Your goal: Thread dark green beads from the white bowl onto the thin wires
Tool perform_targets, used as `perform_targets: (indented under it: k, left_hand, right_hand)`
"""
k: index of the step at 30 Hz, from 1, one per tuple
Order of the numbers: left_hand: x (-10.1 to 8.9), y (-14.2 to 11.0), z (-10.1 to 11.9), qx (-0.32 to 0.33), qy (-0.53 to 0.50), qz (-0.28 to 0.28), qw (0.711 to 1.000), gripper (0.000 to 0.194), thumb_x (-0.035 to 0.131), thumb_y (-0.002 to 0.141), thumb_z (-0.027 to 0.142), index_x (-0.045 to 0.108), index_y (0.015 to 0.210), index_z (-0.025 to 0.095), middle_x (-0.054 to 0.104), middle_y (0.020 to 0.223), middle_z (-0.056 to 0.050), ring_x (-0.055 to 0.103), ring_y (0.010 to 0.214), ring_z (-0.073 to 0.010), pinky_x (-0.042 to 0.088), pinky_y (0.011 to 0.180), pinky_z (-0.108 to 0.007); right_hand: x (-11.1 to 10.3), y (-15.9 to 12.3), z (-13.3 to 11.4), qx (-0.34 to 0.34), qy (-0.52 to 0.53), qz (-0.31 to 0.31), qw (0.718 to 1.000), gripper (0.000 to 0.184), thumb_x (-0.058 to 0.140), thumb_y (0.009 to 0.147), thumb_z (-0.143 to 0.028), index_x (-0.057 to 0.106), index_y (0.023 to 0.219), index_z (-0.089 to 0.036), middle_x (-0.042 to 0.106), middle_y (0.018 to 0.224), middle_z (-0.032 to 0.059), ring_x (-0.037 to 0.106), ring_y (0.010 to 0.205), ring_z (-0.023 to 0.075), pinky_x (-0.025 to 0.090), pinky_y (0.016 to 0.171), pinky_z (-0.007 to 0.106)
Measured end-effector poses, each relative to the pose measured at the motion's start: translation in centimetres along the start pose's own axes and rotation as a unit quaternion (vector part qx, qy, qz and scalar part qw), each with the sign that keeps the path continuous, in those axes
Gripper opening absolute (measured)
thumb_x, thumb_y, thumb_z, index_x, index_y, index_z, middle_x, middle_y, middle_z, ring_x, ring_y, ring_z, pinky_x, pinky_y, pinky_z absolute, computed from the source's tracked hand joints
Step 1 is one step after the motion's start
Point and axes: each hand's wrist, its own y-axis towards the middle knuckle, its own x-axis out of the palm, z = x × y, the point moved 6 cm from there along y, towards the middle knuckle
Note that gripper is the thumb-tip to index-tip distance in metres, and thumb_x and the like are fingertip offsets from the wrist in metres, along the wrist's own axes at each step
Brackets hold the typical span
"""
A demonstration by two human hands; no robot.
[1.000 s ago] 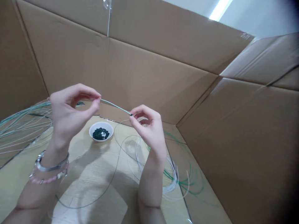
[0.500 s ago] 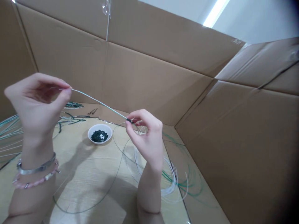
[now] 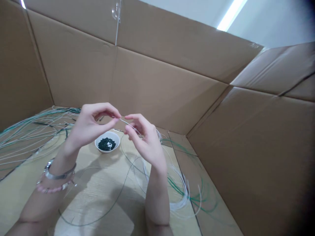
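My left hand (image 3: 97,123) pinches a thin pale wire (image 3: 126,123) between thumb and index finger, above the table. Close by on the right, my right hand (image 3: 144,136) has its thumb and a finger closed around the same wire, with the index finger lifted. Only a short length shows between the two hands. Below and behind my left hand sits a white bowl (image 3: 118,143) with small dark green pieces (image 3: 105,144) and a few white ones in it.
Coiled white wires (image 3: 183,196) and green wires (image 3: 176,186) lie to the right of my right forearm. Many long pale and green wires (image 3: 29,126) spread at the far left. A loose dark wire (image 3: 115,201) curves over the table. Cardboard walls (image 3: 172,88) stand around.
My left hand has moved right and down, close to my right hand. The long stretch of wire between them has become short. The dark piece at my right fingertips no longer shows.
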Motion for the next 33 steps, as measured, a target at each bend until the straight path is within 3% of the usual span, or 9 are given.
perform_targets:
  k: [3, 10, 20, 24, 33]
  left_hand:
    - [1.0, 0.1, -0.4, -0.034, -0.033, -0.003, 0.999, 0.004, 0.069, 0.073, 0.016, 0.065, 0.074, 0.017, 0.068, 0.073, 0.000, 0.064, 0.070, -0.0108, 0.054, 0.066, -0.020]
    - [0.7, 0.0, -1.0, -0.089, -0.098, 0.045, 0.990, 0.020, 0.076, 0.066, 0.017, 0.063, 0.080, 0.016, 0.069, 0.075, -0.001, 0.068, 0.072, -0.0131, 0.057, 0.068, -0.021]
    - [0.9, 0.0, -0.7, -0.066, -0.118, 0.065, 0.989, 0.016, 0.074, 0.069, 0.013, 0.063, 0.081, 0.016, 0.068, 0.076, 0.000, 0.067, 0.072, -0.0095, 0.056, 0.070, -0.017]
    - [1.5, 0.0, -0.7, -0.075, -0.116, 0.035, 0.990, 0.020, 0.075, 0.068, 0.016, 0.063, 0.084, 0.016, 0.068, 0.075, -0.001, 0.067, 0.070, -0.0112, 0.057, 0.069, -0.020]
    - [0.8, 0.0, -0.4, -0.042, -0.096, 0.068, 0.992, 0.021, 0.072, 0.070, 0.014, 0.058, 0.086, 0.017, 0.064, 0.072, 0.002, 0.064, 0.068, -0.0086, 0.054, 0.066, -0.017]
  right_hand:
    - [0.1, 0.4, 0.2, -0.005, 0.014, 0.029, 0.999, 0.014, 0.050, 0.090, -0.032, 0.057, 0.092, -0.020, 0.051, 0.064, -0.0054, 0.046, 0.054, 0.0053, 0.037, 0.050, 0.018]
    - [-0.4, 0.3, 0.7, -0.001, 0.046, 0.098, 0.994, 0.012, 0.056, 0.087, -0.029, 0.055, 0.080, -0.019, 0.047, 0.060, -0.0066, 0.037, 0.050, 0.0038, 0.030, 0.046, 0.017]
    - [0.1, 0.5, 0.5, 0.002, 0.074, 0.072, 0.995, 0.014, 0.057, 0.085, -0.029, 0.052, 0.078, -0.018, 0.051, 0.062, -0.0061, 0.041, 0.050, 0.0027, 0.032, 0.046, 0.015]
    - [0.1, 0.6, 0.6, 0.003, 0.075, 0.084, 0.994, 0.015, 0.056, 0.086, -0.030, 0.051, 0.078, -0.018, 0.052, 0.061, -0.0058, 0.042, 0.049, 0.0033, 0.031, 0.045, 0.015]
    - [-0.2, 0.4, 0.5, -0.002, 0.077, 0.095, 0.993, 0.014, 0.053, 0.089, -0.028, 0.049, 0.078, -0.020, 0.039, 0.055, -0.0086, 0.032, 0.047, 0.0034, 0.026, 0.044, 0.017]
